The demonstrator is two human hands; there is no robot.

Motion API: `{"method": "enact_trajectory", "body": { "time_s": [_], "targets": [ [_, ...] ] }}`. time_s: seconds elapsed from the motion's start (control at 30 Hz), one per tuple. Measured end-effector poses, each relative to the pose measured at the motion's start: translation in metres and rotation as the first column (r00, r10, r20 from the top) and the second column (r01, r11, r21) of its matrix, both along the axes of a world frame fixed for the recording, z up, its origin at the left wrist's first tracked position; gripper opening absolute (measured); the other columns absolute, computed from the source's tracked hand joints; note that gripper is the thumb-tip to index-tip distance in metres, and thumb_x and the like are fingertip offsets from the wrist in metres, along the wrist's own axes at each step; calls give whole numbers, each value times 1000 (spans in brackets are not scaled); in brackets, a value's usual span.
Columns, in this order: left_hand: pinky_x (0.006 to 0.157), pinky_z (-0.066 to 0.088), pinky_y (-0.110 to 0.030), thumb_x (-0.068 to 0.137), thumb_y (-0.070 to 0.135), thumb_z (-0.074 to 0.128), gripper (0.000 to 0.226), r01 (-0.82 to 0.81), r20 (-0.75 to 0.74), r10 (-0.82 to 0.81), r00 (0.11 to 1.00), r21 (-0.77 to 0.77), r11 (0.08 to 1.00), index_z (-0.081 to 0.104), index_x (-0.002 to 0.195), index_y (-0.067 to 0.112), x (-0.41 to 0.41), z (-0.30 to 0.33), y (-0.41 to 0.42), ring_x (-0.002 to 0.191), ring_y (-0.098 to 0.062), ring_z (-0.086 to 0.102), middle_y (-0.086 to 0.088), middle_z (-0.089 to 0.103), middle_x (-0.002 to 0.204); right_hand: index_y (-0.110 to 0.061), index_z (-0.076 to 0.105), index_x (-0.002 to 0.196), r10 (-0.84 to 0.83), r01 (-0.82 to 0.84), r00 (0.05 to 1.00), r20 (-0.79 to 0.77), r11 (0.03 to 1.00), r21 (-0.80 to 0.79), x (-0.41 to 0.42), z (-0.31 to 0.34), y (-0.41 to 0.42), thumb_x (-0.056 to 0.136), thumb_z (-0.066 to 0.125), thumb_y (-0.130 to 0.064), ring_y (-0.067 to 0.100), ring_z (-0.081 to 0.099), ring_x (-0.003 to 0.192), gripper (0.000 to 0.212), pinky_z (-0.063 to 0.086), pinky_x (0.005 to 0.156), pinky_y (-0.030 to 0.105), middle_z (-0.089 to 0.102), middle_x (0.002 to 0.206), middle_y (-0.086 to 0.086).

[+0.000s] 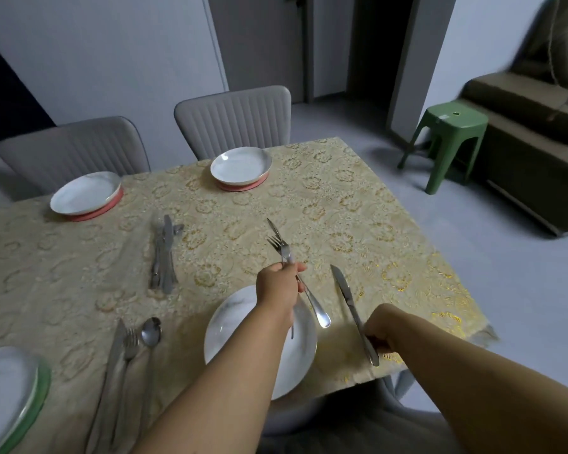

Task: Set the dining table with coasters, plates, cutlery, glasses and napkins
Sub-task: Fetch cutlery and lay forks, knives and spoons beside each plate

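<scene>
— Four plates point(240, 166) on bench point(341, 204); one setting's cutlery point(130, 345) laid; glasses, napkins unseen.
— Right grip point(379, 330) pinching knife point(350, 299) beside near plate point(305, 352); left grip point(276, 285) clutching fork, spoon point(312, 301).

Steel knife point(353, 310) flat right of white plate point(300, 352) — fork point(277, 245) raised above

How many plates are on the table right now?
4: far left plate, far middle plate, near plate partly under the left arm, and one cut off at the bottom left corner.
</scene>
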State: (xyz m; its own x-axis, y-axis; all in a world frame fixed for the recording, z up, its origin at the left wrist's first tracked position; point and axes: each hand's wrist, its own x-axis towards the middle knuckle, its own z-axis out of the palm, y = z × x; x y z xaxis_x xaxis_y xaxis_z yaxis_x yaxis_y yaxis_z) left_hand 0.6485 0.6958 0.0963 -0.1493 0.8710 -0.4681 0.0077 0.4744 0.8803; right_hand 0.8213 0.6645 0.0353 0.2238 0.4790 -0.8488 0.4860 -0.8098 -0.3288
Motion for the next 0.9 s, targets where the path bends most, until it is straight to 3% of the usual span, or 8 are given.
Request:
{"method": "enact_trajectory", "body": {
  "time_s": [0.07,0.17,0.33,0.43,0.5,0.57,0.7,0.9],
  "targets": [
    [46,26,-23,100,30,49,33,17,-38,-18,999,-18,1000,68,78,14,6,-6,-2,43,-12,34,-1,46,50,-5,46,66,93,-92,996,4,991,-100,3,-8,1,98,42,-2,12,54,48,32,54,68,18,55,56,6],
    [46,26,-23,100,30,49,31,41,-64,-44,997,-40,998,69,81,14,14,-12,-7,39,-11,31,-1,48,51,-6,44,63,197,-194,980,7,973,-127,6,-3,-1,98,43,-6,8,53,35,35,46,46,13,49,31,0],
    [45,27,-22,98,28,53,24,91,-97,-96,991,-53,994,69,83,18,30,-26,-10,46,-12,35,0,50,53,-10,54,71,479,-550,775,413,832,67,16,9,7,85,66,-31,21,56,65,28,45,59,24,54,65,2],
    [44,28,-21,97,28,56,20,128,-62,-132,989,-59,990,71,85,19,42,-29,-9,48,-13,39,0,49,54,-4,63,78,123,-56,978,-168,933,355,6,28,5,99,44,-33,21,60,60,40,49,61,27,64,69,8],
    [39,26,-18,98,28,55,21,144,-10,-145,989,-80,986,70,84,21,52,-29,-9,41,-11,35,-1,46,54,1,61,82,-85,239,797,-597,954,183,-2,45,-2,103,34,-27,25,61,61,44,52,63,31,64,70,15],
    [39,22,-17,98,27,53,21,160,11,-159,987,-88,983,69,87,19,59,-31,-9,36,-10,31,-3,48,55,-1,55,82,-188,324,659,-728,945,50,-2,48,-8,103,31,-24,21,48,52,39,44,53,28,52,62,12],
    [46,18,-21,97,31,54,25,179,6,-180,984,-124,976,64,84,13,70,-32,-7,39,-12,23,2,41,48,-7,55,79,-246,423,728,-640,896,137,8,36,-7,103,33,-22,13,26,51,36,23,49,24,35,60,3],
    [46,24,-22,99,12,41,30,44,40,-39,998,-135,990,67,86,19,74,-35,-7,45,-14,29,3,36,50,-2,65,113,-173,197,980,-98,917,347,41,11,-3,97,50,-17,12,39,56,26,34,51,21,44,69,0]
  ]
}}
